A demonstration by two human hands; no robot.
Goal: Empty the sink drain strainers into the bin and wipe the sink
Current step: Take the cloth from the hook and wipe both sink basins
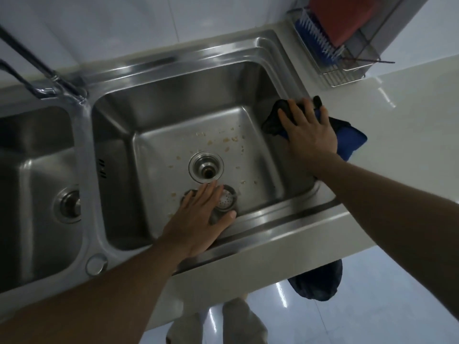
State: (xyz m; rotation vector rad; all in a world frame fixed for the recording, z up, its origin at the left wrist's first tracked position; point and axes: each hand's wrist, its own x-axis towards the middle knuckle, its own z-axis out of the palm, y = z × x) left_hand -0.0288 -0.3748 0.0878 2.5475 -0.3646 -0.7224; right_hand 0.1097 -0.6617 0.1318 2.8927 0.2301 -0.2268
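A round metal strainer [225, 200] lies out of its hole on the floor of the right basin [248, 115], near the front wall. My left hand [198, 217] rests over it with fairly straight fingers, thumb along its right side. Just behind it, the drain hole [206, 167] stands open. Food scraps [226, 140] are scattered over the basin floor. My right hand [308, 130] presses flat, fingers spread, on a dark blue cloth [352, 137] at the basin's right rim. In the left basin [37, 170], a second strainer [69, 206] sits in its drain.
The tap [42, 78] rises at the back left between the basins. A wire rack [345, 68] holding a blue brush and a red item stands on the pale counter at the back right. A dark bag-like thing [318, 281] sits on the floor below the counter edge.
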